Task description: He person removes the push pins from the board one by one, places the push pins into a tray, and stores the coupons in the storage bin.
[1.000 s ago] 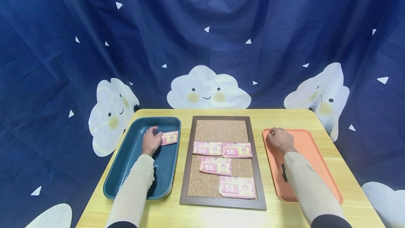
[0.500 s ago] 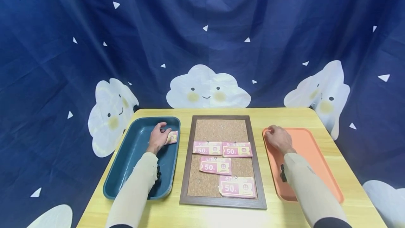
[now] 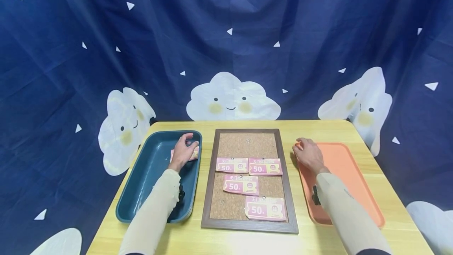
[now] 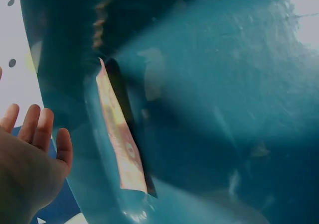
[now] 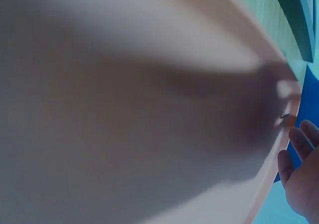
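1. A pink-and-yellow paper coupon (image 4: 119, 134) lies in the teal plastic bin (image 3: 146, 174), left of the brown-framed cork board (image 3: 247, 145), long axis crosswise toward it.
2. Left hand (image 3: 182, 151), nearer, hovers empty above, fingers relaxed.
3. Right hand (image 3: 309, 155), right of the board, loose-fingered, shows no hold.

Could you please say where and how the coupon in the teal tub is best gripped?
Probably grip the coupon midway along its near long edge, from above and the near side: its shadow there suggests that edge stands off the tub.
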`<state>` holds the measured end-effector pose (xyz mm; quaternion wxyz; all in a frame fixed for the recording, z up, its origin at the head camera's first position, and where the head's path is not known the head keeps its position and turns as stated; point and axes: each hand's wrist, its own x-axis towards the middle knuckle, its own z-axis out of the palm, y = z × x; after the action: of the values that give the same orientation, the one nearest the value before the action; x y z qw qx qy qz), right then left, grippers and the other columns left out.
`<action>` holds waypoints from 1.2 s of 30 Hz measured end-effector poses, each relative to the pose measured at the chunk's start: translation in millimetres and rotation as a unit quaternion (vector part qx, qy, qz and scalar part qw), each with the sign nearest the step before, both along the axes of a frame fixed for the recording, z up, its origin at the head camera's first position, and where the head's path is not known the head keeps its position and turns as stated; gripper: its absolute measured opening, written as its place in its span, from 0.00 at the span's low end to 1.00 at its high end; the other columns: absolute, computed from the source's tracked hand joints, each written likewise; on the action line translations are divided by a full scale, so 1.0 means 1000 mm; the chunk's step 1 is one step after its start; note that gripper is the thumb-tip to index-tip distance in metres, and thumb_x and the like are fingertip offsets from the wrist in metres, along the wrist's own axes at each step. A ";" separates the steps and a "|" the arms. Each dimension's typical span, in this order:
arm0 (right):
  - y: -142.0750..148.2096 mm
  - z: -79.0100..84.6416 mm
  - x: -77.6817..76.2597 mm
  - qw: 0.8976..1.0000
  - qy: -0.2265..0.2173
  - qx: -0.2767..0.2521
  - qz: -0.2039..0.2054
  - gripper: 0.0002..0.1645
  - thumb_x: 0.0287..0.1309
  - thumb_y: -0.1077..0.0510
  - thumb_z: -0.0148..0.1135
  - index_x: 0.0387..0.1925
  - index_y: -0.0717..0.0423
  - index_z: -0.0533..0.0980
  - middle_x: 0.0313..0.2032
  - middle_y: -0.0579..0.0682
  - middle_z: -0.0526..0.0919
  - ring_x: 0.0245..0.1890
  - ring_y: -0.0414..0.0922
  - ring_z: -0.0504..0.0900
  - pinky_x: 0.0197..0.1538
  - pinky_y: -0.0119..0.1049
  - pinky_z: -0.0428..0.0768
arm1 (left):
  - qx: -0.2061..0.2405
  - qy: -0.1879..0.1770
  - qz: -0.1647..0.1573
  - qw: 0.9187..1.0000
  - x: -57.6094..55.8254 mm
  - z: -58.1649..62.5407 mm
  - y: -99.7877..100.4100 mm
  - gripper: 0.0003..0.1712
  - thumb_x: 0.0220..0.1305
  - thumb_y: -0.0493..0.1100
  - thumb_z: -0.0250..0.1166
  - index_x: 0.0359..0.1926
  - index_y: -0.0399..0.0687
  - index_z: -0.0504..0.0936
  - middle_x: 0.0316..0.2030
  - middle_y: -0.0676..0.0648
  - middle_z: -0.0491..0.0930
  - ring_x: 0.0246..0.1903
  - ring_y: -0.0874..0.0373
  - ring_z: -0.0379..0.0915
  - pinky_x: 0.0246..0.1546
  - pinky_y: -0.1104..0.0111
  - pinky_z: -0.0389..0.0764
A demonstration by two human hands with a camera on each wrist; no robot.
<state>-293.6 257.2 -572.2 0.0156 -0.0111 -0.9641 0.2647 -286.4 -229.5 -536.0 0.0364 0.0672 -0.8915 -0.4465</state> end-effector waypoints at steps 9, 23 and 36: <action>-0.009 0.006 0.003 0.999 0.019 -0.034 0.012 0.33 0.65 0.44 0.53 0.66 0.53 0.65 0.61 0.63 0.71 0.59 0.62 0.72 0.59 0.59 0.69 | 0.009 0.010 -0.024 1.000 -0.006 0.008 0.017 0.30 0.63 0.54 0.61 0.63 0.51 0.68 0.61 0.46 0.71 0.60 0.47 0.68 0.60 0.52 0.69; -0.030 0.018 0.006 0.997 0.021 -0.064 0.041 0.35 0.64 0.44 0.55 0.69 0.52 0.62 0.66 0.61 0.67 0.63 0.61 0.68 0.65 0.58 0.63 | 0.018 0.006 -0.056 0.998 -0.004 0.018 0.033 0.32 0.64 0.52 0.62 0.66 0.49 0.65 0.61 0.46 0.71 0.59 0.50 0.66 0.59 0.54 0.70; -0.058 0.026 0.008 0.995 0.004 -0.075 0.067 0.38 0.63 0.41 0.55 0.70 0.49 0.60 0.70 0.58 0.62 0.70 0.60 0.60 0.69 0.58 0.59 | 0.017 0.011 -0.072 0.997 -0.001 0.027 0.039 0.33 0.63 0.53 0.62 0.66 0.48 0.66 0.61 0.45 0.71 0.57 0.48 0.67 0.55 0.54 0.71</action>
<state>-285.6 198.8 -546.3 0.0009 0.0534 -0.9402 0.3365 -287.8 -190.8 -509.3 0.0123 -0.0017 -0.8860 -0.4635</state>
